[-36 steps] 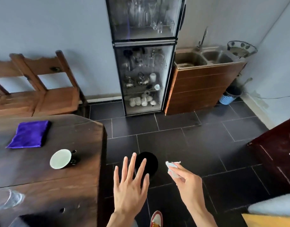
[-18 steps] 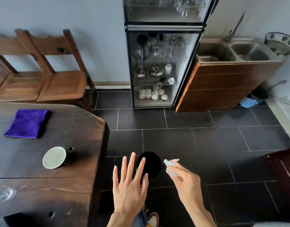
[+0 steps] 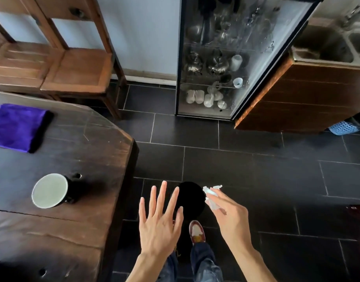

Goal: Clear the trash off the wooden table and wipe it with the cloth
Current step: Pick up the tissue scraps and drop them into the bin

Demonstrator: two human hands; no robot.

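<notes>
At the far left of the dark wooden surface (image 3: 89, 143) lies a folded purple cloth (image 3: 19, 128), flat and well apart from everything else on it. Nearer on the same surface a black mug (image 3: 52, 191) with a pale inside lies tipped, its mouth turned up toward the camera and its handle on the right. Behind the surface, against the far wall, stand wooden chairs (image 3: 52, 66). Just right of the surface's edge, over the dark tiled floor (image 3: 256, 169), the left hand (image 3: 159, 222) is held flat with its fingers straight, spread and released, holding nothing. Beyond its fingertips a round black bin (image 3: 190, 198) stands on the floor, its inside too dark to read. A red and white shoe (image 3: 197, 232) shows on the floor just near of the bin. At the bin's right rim the right hand (image 3: 230, 218) holds a crumpled white tissue (image 3: 210, 195), its fingers grasping the wad at their tips. Farther off stand a glass-fronted cabinet (image 3: 232, 64) of cups and glassware, then a wood-panelled sink unit (image 3: 317, 94), with a blue basket (image 3: 341, 128) at the right edge.
</notes>
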